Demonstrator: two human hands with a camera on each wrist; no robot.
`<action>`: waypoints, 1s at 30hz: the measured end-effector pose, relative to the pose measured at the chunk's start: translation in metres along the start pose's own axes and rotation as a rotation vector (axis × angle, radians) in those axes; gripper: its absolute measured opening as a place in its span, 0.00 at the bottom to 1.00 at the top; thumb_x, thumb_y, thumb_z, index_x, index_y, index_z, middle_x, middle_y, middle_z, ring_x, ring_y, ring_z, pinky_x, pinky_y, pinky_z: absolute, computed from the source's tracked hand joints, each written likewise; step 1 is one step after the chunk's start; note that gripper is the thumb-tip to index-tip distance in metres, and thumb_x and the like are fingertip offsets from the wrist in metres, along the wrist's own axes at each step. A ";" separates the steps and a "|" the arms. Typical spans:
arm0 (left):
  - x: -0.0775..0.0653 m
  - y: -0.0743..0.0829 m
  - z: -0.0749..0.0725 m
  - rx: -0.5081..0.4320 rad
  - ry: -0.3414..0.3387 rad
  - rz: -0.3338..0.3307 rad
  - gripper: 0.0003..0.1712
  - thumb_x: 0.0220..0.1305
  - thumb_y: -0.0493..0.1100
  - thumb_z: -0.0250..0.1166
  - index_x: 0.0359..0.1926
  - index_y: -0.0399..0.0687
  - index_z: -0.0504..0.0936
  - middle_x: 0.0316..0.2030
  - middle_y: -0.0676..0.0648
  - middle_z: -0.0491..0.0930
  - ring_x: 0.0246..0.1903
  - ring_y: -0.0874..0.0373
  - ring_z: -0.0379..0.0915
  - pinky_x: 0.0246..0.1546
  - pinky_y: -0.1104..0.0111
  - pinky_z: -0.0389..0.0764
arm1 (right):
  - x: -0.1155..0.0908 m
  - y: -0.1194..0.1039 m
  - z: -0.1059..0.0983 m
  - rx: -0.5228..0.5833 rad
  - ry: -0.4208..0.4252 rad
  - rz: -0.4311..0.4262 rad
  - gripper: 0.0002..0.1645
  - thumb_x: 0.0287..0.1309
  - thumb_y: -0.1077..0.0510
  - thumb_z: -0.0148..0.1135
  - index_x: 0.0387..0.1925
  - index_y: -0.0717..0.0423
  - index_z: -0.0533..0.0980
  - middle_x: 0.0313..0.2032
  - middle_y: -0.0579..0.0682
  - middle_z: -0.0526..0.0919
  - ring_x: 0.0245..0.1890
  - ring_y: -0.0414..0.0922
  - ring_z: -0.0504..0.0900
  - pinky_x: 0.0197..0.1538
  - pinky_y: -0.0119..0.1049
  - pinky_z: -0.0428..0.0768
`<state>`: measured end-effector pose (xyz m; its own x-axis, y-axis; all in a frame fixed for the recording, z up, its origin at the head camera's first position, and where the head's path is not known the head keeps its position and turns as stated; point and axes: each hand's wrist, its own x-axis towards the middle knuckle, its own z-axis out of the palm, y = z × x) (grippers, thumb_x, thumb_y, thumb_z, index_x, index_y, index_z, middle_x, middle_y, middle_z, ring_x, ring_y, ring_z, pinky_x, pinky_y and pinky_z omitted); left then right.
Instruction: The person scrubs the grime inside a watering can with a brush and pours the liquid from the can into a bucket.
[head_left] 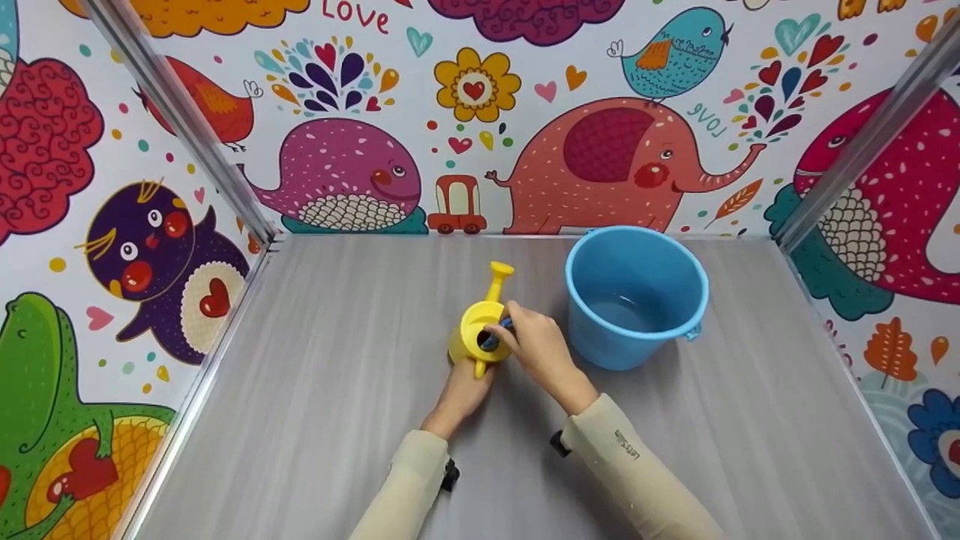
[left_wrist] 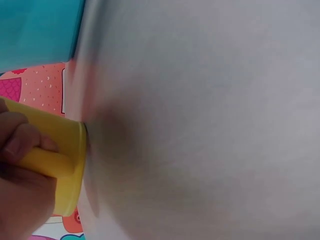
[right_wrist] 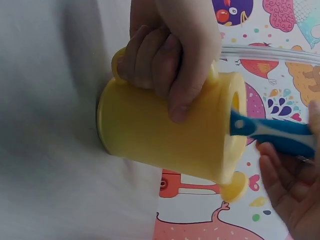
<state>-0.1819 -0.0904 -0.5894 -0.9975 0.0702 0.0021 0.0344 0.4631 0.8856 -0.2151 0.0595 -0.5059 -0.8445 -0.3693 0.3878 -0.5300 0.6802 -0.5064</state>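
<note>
A yellow watering can [head_left: 459, 343] stands on the table, its spout pointing away from me. My left hand [head_left: 463, 390] grips its handle, fingers curled round it, as the right wrist view shows with the thumb [right_wrist: 179, 111] against the can's side. With the right hand [head_left: 541, 349] I hold a blue handle with a pale stripe [right_wrist: 280, 134], which slants into the can's top opening. Its far end is hidden inside the can, so I cannot tell what tool it is.
Just right of the can is a blue bucket [head_left: 619, 345], upright. A grey table [head_left: 337, 337] lies beneath, bordered by printed panels [head_left: 465, 150] at the back and both sides. Metal posts [head_left: 180, 120] stand at the corners.
</note>
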 end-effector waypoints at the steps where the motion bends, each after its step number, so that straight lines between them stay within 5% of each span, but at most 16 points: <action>1: 0.000 0.000 0.000 0.010 -0.001 0.002 0.08 0.70 0.39 0.57 0.44 0.38 0.79 0.27 0.53 0.71 0.29 0.61 0.66 0.35 0.68 0.69 | 0.000 0.000 0.002 -0.014 -0.003 -0.003 0.20 0.66 0.42 0.58 0.38 0.56 0.73 0.22 0.46 0.71 0.25 0.41 0.73 0.33 0.31 0.76; 7: -0.001 0.000 0.002 0.032 -0.002 -0.011 0.07 0.70 0.40 0.57 0.37 0.40 0.78 0.22 0.55 0.64 0.24 0.61 0.62 0.29 0.69 0.65 | -0.005 0.002 0.006 -0.040 -0.016 0.010 0.21 0.66 0.41 0.57 0.39 0.56 0.72 0.22 0.46 0.69 0.24 0.41 0.72 0.32 0.32 0.74; 14: 0.000 -0.001 0.001 0.001 -0.013 -0.020 0.10 0.70 0.39 0.56 0.44 0.37 0.78 0.23 0.54 0.65 0.26 0.61 0.63 0.32 0.68 0.66 | -0.008 0.003 0.001 -0.022 -0.056 -0.013 0.19 0.66 0.45 0.59 0.40 0.57 0.72 0.27 0.49 0.77 0.27 0.43 0.78 0.35 0.35 0.80; 20: 0.001 -0.003 0.000 -0.043 0.006 -0.018 0.18 0.70 0.40 0.57 0.55 0.35 0.77 0.40 0.43 0.81 0.37 0.56 0.73 0.43 0.62 0.74 | -0.009 0.003 -0.002 0.003 -0.079 -0.070 0.17 0.67 0.45 0.58 0.41 0.55 0.75 0.33 0.49 0.83 0.33 0.44 0.83 0.41 0.37 0.84; 24: 0.000 -0.004 0.000 -0.048 0.023 -0.022 0.21 0.70 0.40 0.56 0.59 0.34 0.74 0.51 0.38 0.81 0.48 0.52 0.75 0.54 0.55 0.75 | -0.005 0.002 -0.008 0.110 -0.023 -0.017 0.15 0.67 0.47 0.59 0.40 0.55 0.76 0.30 0.48 0.82 0.29 0.41 0.79 0.37 0.34 0.82; 30: 0.002 -0.005 -0.001 -0.020 0.025 -0.027 0.19 0.68 0.39 0.57 0.56 0.33 0.75 0.48 0.38 0.81 0.45 0.53 0.73 0.54 0.54 0.75 | 0.001 0.000 -0.014 0.200 0.065 0.014 0.14 0.67 0.49 0.60 0.39 0.57 0.77 0.25 0.47 0.77 0.25 0.38 0.72 0.31 0.28 0.75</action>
<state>-0.1838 -0.0935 -0.5933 -0.9993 0.0355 -0.0108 0.0062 0.4467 0.8947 -0.2149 0.0676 -0.4944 -0.8485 -0.3145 0.4256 -0.5285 0.5434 -0.6522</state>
